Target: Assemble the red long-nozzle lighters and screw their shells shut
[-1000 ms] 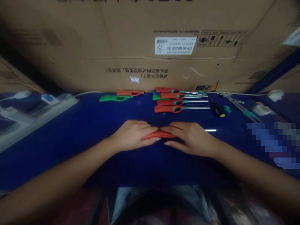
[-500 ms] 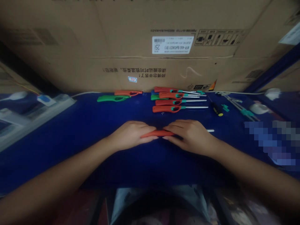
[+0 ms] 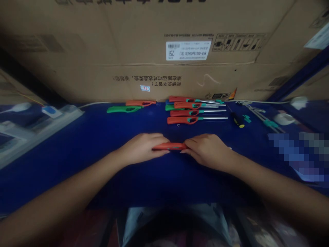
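Observation:
Between my two hands is a red gas lighter (image 3: pixel 172 146) with a long metal nozzle, held level above the blue table. My left hand (image 3: pixel 144 148) pinches the handle's left end between thumb and fingers. Closed around the right part is my right hand (image 3: pixel 209 151), which hides the trigger area and most of the nozzle. Just beyond the hands lie several assembled red lighters (image 3: pixel 181 120), stacked in a row with their metal nozzles pointing right. A green handle shell (image 3: pixel 123 109) and an orange-red one (image 3: pixel 138 103) rest to the left of them.
A screwdriver (image 3: pixel 238 120), small teal parts (image 3: pixel 247 118) and thin metal rods (image 3: pixel 262 118) lie at the back right. A white tape roll (image 3: pixel 284 119) is farther right. Cardboard (image 3: pixel 144 51) walls off the back of the blue table (image 3: pixel 102 137). A power strip (image 3: pixel 51 127) stands left.
The lighter has shifted slightly left and turned, so a teal strip now shows on it. My right hand has slid a little right along it, widening the gap between my hands.

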`<state>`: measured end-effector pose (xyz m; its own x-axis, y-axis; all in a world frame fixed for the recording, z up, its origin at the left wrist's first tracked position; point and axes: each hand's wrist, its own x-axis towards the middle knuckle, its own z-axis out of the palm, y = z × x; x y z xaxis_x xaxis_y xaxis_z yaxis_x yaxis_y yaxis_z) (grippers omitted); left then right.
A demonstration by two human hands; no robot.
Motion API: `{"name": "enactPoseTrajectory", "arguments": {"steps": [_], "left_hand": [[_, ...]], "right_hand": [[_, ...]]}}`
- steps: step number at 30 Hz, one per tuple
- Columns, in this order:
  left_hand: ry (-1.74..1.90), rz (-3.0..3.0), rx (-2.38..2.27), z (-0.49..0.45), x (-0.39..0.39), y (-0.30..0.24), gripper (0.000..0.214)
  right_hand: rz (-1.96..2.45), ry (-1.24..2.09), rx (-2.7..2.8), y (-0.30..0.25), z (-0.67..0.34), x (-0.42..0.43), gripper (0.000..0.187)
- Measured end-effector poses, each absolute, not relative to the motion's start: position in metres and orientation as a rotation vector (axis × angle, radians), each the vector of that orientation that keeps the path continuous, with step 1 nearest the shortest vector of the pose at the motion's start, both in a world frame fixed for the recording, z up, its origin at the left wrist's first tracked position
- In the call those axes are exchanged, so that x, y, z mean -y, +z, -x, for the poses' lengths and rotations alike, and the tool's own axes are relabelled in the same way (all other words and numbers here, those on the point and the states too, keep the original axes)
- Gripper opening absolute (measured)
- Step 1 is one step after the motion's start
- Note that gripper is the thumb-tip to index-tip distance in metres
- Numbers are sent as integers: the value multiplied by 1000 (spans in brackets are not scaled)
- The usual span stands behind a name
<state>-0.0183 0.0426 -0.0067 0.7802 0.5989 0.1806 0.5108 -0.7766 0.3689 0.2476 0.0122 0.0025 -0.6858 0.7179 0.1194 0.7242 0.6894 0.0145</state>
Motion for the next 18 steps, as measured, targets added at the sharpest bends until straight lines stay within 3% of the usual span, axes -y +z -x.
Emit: {"name": "enactPoseTrajectory", "arguments": {"steps": [6,11,18], "left_hand": [[461,-2688,-954,18,-46,-9,24],[618,-2720,-1052,28,-56,-5,22],[762,-2714,-1047,32,-57,-2,18]], "right_hand": [[1124,-87,2715,9,-263,-27,27],[1215,-268,2679,13,-287,-46,38],[1097,-269,2644,16,-292,-54,18]]}}
